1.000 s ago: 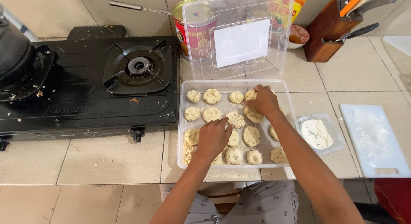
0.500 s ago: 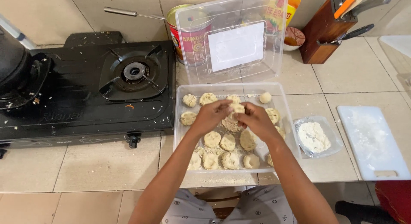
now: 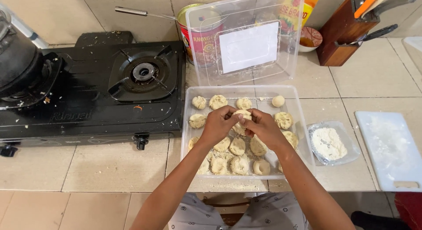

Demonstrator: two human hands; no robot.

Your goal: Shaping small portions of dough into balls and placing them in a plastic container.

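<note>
A pale, floury dough piece is held between two hands over the middle of a clear plastic tray on a tiled counter. The dough piece looks rounded and slightly rough, its upper edge showing above the fingertips, the rest being hidden by them. The left hand is curled closely around the piece from the left side, fingers bent inward and nearly closed on it. The right hand is pressed against it from the right, fingers likewise bent and gathered on the dough. Beneath and around the hands, further dough rounds are laid in rows across the tray, some flattened with a dimple, one smooth ball being set apart at the far right corner. A small clear dish of flour is seen just beside the tray on the right, with a white cutting board beyond it. The tray's clear lid is propped upright behind the tray. A black gas stove is placed to the left.
</note>
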